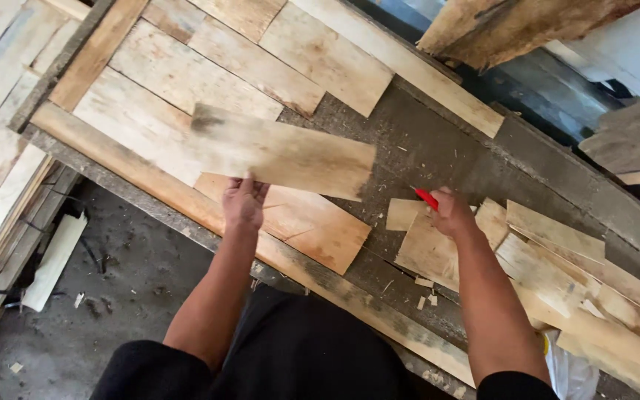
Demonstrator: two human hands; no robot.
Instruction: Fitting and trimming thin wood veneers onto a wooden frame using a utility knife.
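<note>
Two hands work over a dark, dusty workbench (438, 148) that is partly covered with thin wooden veneer sheets. The left hand (244, 200) pinches the near edge of one long veneer strip (283, 152) and holds it lifted and blurred above the sheets already laid at the far left. The right hand (452, 213) is closed around a red tool (427, 198), probably a pencil or a small knife, and it rests on a pale offcut (431, 248) near the loose pile of scraps (579, 281) at the right. To do this step well, I judge the strip should come down flat, with its long edge tight against the neighbouring sheet (301, 222) and its end square to the wooden border rail (187, 204), so that no gap or overlap remains.
</note>
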